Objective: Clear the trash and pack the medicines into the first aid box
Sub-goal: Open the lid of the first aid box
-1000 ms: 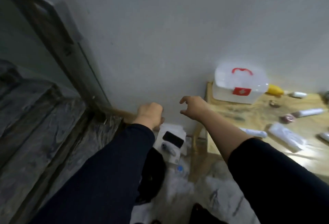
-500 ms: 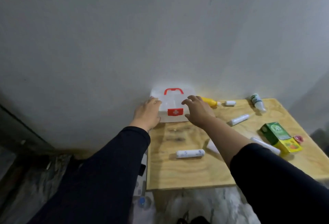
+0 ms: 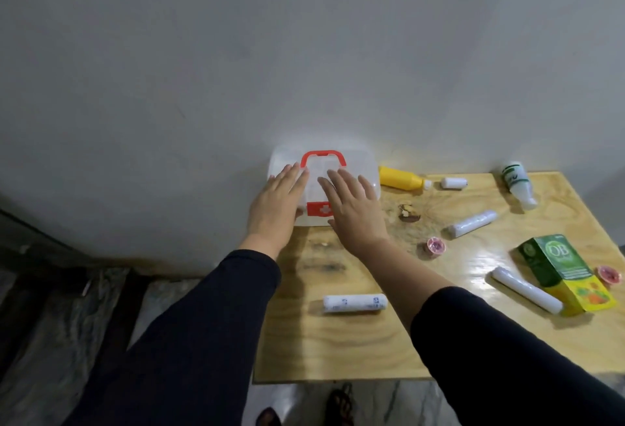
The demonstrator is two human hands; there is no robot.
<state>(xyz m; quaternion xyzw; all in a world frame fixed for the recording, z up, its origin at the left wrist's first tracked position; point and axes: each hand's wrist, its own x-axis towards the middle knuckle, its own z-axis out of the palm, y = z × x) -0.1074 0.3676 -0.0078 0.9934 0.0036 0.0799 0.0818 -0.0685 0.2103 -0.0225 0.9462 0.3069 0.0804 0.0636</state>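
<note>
A white first aid box with a red handle and a red cross label stands shut at the table's back left corner, against the wall. My left hand lies flat on its left side, fingers spread. Over the box's front right hovers my right hand, also flat and holding nothing. Medicines lie scattered on the wooden table: a yellow bottle, a green-and-white bottle, a green and yellow carton, and white tubes.
A small white vial, a brown crumpled scrap and two pink round caps lie on the table. The grey wall rises just behind. Left of the table the floor drops to dark marble.
The view swung right from the floor to the table. Both hands moved from beside the table up onto the first aid box, and their fingers have flattened out.
</note>
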